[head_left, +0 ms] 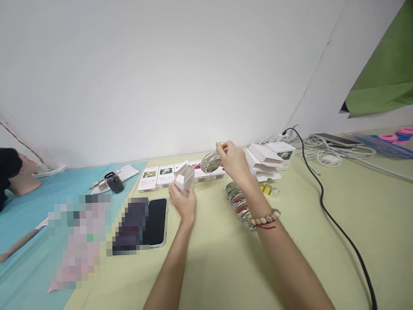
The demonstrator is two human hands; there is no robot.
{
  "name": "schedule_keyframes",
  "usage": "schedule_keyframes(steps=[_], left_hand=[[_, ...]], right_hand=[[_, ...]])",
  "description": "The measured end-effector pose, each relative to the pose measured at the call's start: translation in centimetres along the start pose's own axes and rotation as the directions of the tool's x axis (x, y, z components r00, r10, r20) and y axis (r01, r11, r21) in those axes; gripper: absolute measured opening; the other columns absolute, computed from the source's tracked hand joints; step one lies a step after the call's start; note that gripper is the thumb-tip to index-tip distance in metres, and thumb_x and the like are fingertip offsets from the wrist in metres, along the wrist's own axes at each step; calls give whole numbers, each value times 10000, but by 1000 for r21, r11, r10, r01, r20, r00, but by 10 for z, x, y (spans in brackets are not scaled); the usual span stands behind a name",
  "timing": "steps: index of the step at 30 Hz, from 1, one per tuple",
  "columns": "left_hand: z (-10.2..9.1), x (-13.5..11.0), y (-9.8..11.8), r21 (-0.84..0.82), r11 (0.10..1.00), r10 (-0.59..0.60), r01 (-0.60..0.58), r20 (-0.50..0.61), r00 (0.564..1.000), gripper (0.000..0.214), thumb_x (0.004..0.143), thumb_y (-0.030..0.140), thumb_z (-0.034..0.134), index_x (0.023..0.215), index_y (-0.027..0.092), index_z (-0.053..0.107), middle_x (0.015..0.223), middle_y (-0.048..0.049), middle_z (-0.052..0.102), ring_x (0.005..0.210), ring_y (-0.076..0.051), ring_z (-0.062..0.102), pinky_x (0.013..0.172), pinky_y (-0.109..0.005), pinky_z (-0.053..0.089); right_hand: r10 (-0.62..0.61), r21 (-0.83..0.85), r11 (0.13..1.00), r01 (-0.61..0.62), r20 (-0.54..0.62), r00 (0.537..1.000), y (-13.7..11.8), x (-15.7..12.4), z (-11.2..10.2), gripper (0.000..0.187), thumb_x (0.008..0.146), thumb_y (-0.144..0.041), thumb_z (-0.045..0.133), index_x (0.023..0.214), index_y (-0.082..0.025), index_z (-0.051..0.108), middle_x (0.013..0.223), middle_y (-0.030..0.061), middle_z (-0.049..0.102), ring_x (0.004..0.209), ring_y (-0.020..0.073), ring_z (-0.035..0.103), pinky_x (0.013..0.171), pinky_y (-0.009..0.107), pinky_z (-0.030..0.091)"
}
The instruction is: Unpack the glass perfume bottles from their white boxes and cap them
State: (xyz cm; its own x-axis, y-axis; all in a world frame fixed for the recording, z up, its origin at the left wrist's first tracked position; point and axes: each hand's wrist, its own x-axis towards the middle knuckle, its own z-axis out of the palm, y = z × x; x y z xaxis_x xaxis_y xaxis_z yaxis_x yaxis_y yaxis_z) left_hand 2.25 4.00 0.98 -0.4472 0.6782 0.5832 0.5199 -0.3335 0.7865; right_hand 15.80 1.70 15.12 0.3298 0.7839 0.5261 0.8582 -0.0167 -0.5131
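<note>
My left hand (pixel 183 202) is closed around a small white carton (pixel 184 176) whose top flaps stand up. To its right, my right hand (pixel 233 162) grips a clear glass bottle (pixel 211 162) by its gold-coloured cap, holding it tilted above the table. Beneath my right forearm lie several more glass bottles (pixel 235 199) in a row, partly hidden by the arm. Yellow caps (pixel 267 189) sit just right of them. Behind my hands, several flat white boxes with flower pictures (pixel 149 178) line up along the wall side.
Open white cartons (pixel 265 158) are stacked at the back right. A phone (pixel 158 222) lies left of my left arm. A black cable (pixel 321 191) runs down the right side beside coiled white cables (pixel 328 156). On the blue cloth stands a dark jar (pixel 114 182), with a mannequin head (pixel 22 177) farther left.
</note>
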Motion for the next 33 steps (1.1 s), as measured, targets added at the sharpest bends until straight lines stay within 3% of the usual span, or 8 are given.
schedule_keyframes(steps=[3,6,9,12,15,19,26,33], left_hand=[[-5,-1,6,11,997,78,-78,-80,994,648,667,197,543,1253,158,268,1173,-157,420,1129,-288,381,921,-450,288],[-10,-6,14,-9,942,330,-335,-157,931,729,669,263,603,1283,161,223,1226,-170,356,1193,-277,322,974,-444,257],[-8,-14,19,-89,871,480,-483,-50,876,655,712,290,597,1266,161,271,1184,-165,390,1167,-251,364,950,-404,322],[-2,-20,16,-90,893,450,-441,142,882,502,778,278,534,1238,182,356,1171,-150,414,1158,-250,384,937,-413,347],[4,-22,11,-118,942,332,-314,204,921,424,796,283,514,1196,195,409,1180,-140,379,1117,-236,430,886,-388,408],[8,-22,7,-188,958,263,-217,271,926,404,757,309,568,1131,201,457,1186,-132,334,1060,-229,480,791,-352,473],[10,-23,7,-189,955,281,-229,322,904,360,752,272,577,1093,206,484,1205,-122,329,1073,-230,468,794,-350,476],[10,-25,6,-73,938,335,-339,442,832,399,699,247,620,1074,218,487,1137,-94,406,897,-196,531,690,-314,468]], right_hand=[[-5,-41,999,9,96,995,1,0,2,390,882,-457,283,871,-145,517,827,116,615,752,204,582,599,244,351],[-2,-11,1000,4,145,989,2,1,8,377,889,-444,283,884,-144,512,830,111,626,776,193,590,633,244,361],[19,124,991,-44,198,980,0,0,22,447,916,-452,165,1002,-145,478,804,81,636,703,144,600,634,228,378],[109,-29,994,-105,290,951,-2,-8,43,447,912,-438,202,1021,-120,497,870,118,637,833,178,599,698,248,391],[168,-147,981,-126,325,931,-2,-16,61,452,901,-417,235,1015,-97,533,991,168,608,960,239,563,760,296,389],[163,-185,978,-101,360,919,2,-15,68,462,891,-406,232,1006,-109,567,1032,165,595,979,254,556,775,309,394],[155,-204,976,-72,427,891,10,-8,65,481,884,-420,223,993,-128,589,992,156,607,899,232,589,736,297,416],[195,-216,971,-100,480,855,4,-13,56,435,872,-387,286,898,-111,621,906,162,621,780,203,615,674,273,436]])
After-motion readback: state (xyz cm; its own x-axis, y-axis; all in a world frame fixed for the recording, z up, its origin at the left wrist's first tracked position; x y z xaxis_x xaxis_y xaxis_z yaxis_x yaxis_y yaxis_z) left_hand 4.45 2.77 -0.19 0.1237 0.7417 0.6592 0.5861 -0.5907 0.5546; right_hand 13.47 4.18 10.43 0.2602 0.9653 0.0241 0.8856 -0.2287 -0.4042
